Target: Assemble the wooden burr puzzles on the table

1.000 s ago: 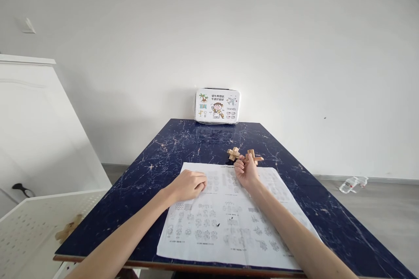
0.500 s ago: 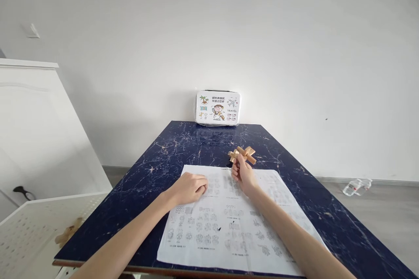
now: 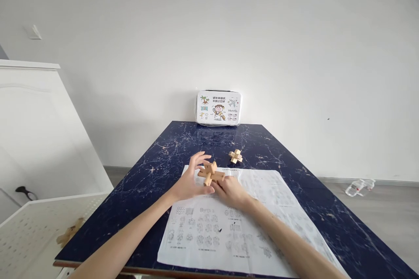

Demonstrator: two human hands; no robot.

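Observation:
A wooden interlocking cross puzzle (image 3: 210, 173) is held above a printed instruction sheet (image 3: 242, 226) on the dark blue marble table (image 3: 157, 170). My right hand (image 3: 231, 192) grips it from below and to the right. Fingers spread, my left hand (image 3: 190, 181) touches the puzzle's left side with its fingertips. A second, smaller wooden cross puzzle (image 3: 235, 156) rests on the table just beyond the sheet's far edge.
A white case with cartoon travel pictures (image 3: 218, 107) stands against the wall at the table's far end. A white perforated shelf (image 3: 29, 226) with a wooden piece (image 3: 68, 235) sits at the lower left. A plastic bottle (image 3: 358, 186) lies on the floor at right.
My right hand has carried the wooden puzzle from beside the small puzzle toward me and to the left. My left hand has lifted off the sheet, opened, and met the puzzle.

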